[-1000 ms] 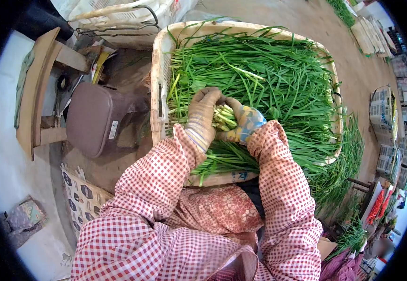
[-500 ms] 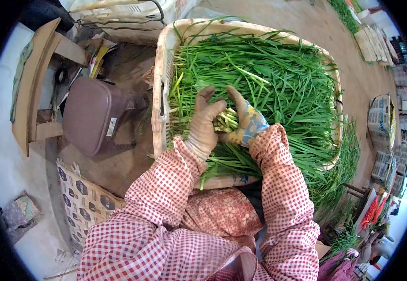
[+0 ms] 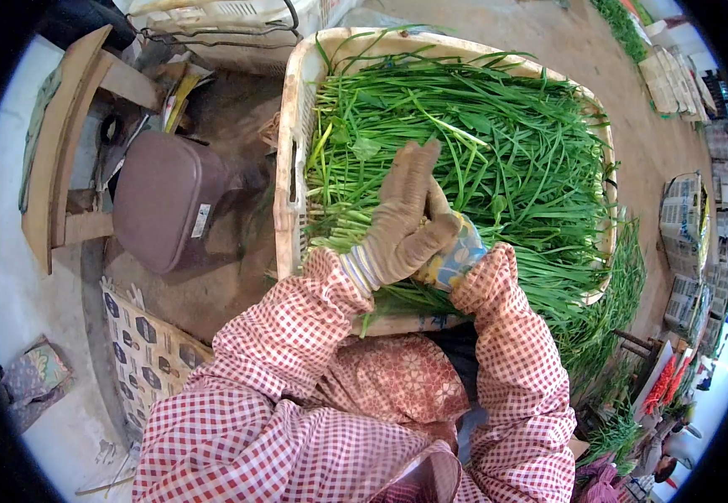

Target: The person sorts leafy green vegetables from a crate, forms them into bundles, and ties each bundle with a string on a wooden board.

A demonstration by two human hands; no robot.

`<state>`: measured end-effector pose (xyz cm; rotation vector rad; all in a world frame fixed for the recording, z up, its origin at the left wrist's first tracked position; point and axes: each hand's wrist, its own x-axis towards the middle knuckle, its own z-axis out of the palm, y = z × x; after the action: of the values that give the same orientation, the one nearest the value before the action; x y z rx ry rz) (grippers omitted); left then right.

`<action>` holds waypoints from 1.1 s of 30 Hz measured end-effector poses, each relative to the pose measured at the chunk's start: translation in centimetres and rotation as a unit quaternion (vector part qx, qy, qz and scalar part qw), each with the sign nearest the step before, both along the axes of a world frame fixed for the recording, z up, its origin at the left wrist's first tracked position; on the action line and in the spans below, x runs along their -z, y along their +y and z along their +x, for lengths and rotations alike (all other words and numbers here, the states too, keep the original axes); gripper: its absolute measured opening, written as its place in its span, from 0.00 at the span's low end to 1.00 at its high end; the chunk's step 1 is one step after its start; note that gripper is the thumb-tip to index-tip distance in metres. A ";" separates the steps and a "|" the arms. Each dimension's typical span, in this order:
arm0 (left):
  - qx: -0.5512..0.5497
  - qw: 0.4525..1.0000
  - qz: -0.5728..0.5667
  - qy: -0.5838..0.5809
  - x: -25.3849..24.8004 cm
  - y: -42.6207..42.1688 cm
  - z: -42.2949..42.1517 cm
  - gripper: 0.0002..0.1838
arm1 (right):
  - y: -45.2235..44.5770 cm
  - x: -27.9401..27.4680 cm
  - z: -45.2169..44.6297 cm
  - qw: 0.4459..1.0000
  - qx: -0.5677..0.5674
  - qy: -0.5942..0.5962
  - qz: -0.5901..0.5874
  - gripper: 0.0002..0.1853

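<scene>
My left hand (image 3: 402, 222), in a dirty tan glove with a striped cuff, lies over the bundle and my other hand, fingers stretched out together. Partly behind it, my right hand (image 3: 456, 251) wears a glove with a blue and yellow patterned back; its fingers are mostly hidden. The cut stem ends between the palms are covered now. Long green leafy stalks (image 3: 498, 159) fill a cream plastic crate (image 3: 293, 142) beneath and around both hands. Pale stalk ends (image 3: 343, 226) lie just left of my left hand.
A brown stool (image 3: 158, 201) stands left of the crate, beside a wooden frame (image 3: 66, 159). Another white crate (image 3: 221, 33) is at the top left. Loose greens (image 3: 616, 293) lie along the right side. Wrapped bundles (image 3: 683, 218) and a person (image 3: 653, 453) are at the far right.
My left hand has moved right and swung over the bundle, hiding the stem ends seen before. My right hand has turned inward, and its fingers are now mostly covered.
</scene>
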<state>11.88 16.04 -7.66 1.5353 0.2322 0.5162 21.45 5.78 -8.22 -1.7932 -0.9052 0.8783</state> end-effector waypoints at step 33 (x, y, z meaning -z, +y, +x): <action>0.237 0.724 0.421 0.493 0.0 -2.0 -1.4 0.70 | -6.3 -10.8 2.2 0.998 0.024 -0.045 0.026 0.14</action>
<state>10.47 14.03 -7.68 2.5625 0.4230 -0.8044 23.68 -0.56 2.57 -1.8138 -0.9304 0.7408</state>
